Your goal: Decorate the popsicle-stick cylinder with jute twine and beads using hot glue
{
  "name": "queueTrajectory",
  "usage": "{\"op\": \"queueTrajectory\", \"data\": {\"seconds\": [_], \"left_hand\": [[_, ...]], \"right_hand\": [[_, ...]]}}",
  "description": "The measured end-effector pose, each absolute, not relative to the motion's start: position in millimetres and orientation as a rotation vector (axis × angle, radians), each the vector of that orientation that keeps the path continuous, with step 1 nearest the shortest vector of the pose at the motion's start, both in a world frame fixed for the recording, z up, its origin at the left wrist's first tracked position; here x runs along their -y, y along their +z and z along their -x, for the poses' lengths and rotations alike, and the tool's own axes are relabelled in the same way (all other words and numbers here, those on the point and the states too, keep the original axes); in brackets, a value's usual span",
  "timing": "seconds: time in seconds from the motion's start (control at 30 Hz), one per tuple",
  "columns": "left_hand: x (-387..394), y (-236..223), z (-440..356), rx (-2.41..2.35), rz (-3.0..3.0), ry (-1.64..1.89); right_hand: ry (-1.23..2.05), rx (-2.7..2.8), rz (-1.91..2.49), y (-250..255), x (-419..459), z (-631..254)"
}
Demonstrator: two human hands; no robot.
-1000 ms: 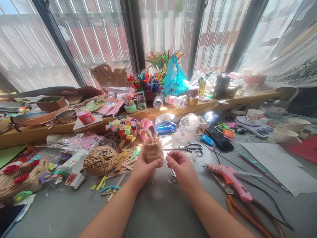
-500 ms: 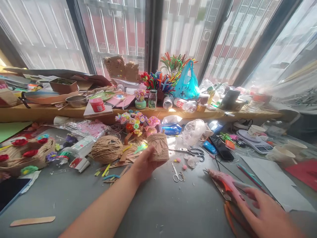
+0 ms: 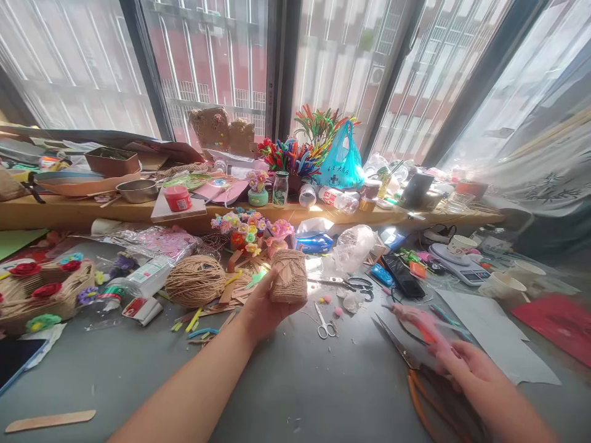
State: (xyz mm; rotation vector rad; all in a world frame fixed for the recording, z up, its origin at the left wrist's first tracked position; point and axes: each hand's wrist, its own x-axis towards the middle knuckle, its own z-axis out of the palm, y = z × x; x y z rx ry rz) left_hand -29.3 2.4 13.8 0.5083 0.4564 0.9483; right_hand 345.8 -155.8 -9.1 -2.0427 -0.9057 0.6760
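My left hand (image 3: 268, 307) is closed around a small twine-wrapped pot (image 3: 290, 277), held above the table with a patch of flat wooden pieces on the side facing me. At the right, my right hand (image 3: 475, 369) grips the handle of a pink hot glue gun (image 3: 427, 329), blurred by motion. Beneath the glue gun lie large scissors (image 3: 415, 369) with orange-brown handles. Small silver scissors (image 3: 325, 325) rest on the table between the hands, close to pink pompoms (image 3: 338, 311).
A ball of twine (image 3: 196, 280) and wooden strips (image 3: 231, 295) lie left of the pot. Black-handled scissors (image 3: 355, 286) lie behind it. White paper (image 3: 498, 338) and a kitchen scale (image 3: 466, 271) are at right. A craft stick (image 3: 50, 421) lies at front left.
My right hand left the pot, reached right and lifted the glue gun off the table. My left hand turned the pot, bringing its wooden patch into view. The camera view shifted.
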Motion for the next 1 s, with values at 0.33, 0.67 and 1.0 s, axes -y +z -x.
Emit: {"op": "queueTrajectory", "data": {"seconds": [0.33, 0.67, 1.0], "left_hand": [[-5.0, 11.4, 28.0, -0.524, -0.503, 0.873], [-1.7, 8.4, 22.1, -0.671, -0.553, 0.866], [0.4, 8.3, 11.7, -0.745, -0.541, 0.849]], "right_hand": [[1.054, 0.622, 1.325, 10.5, 138.6, -274.6], [1.145, 0.953, 1.150, 43.0, 80.4, -207.7], [1.108, 1.124, 1.403, -1.3, 87.0, -180.6]]}}
